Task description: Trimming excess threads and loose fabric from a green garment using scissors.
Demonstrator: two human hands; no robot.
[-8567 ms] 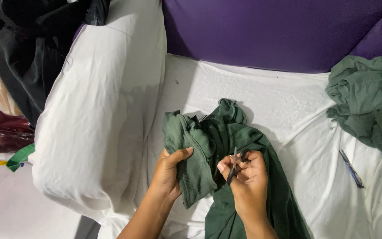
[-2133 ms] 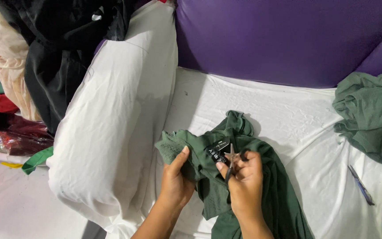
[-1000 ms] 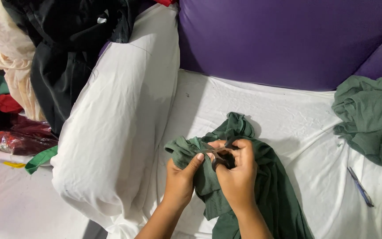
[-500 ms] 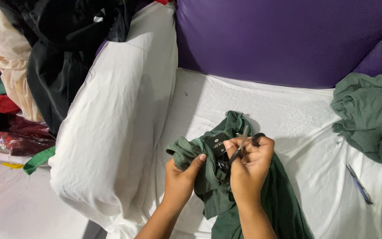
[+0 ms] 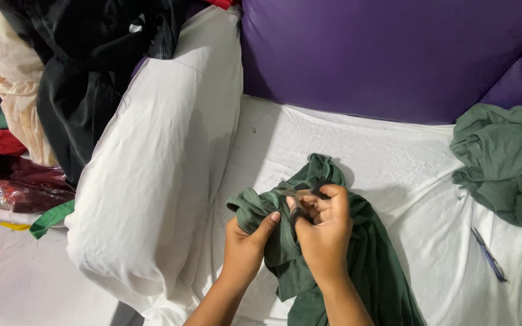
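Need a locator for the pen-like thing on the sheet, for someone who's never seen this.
Start at the purple cushion and drop to the white sheet below it. Near the right edge, just under the loose pile of green cloth, lies the thin blue pen-like stick. It is the only slim, rigid thing there; everything around it is fabric.

A purple cushion (image 5: 394, 54) forms the backrest behind a seat covered with a white sheet (image 5: 394, 157), and a white pillow (image 5: 158, 163) lies along the left side of the seat. A heap of black cloth (image 5: 86, 54) and cream cloth (image 5: 7, 90) sits on and beside the upper end of the pillow, with red cloth (image 5: 19, 187) and a green strip (image 5: 52, 218) below it. A second pile of green fabric (image 5: 509, 157) rests at the right edge, and a blue pen (image 5: 489, 254) lies on the sheet just below it.
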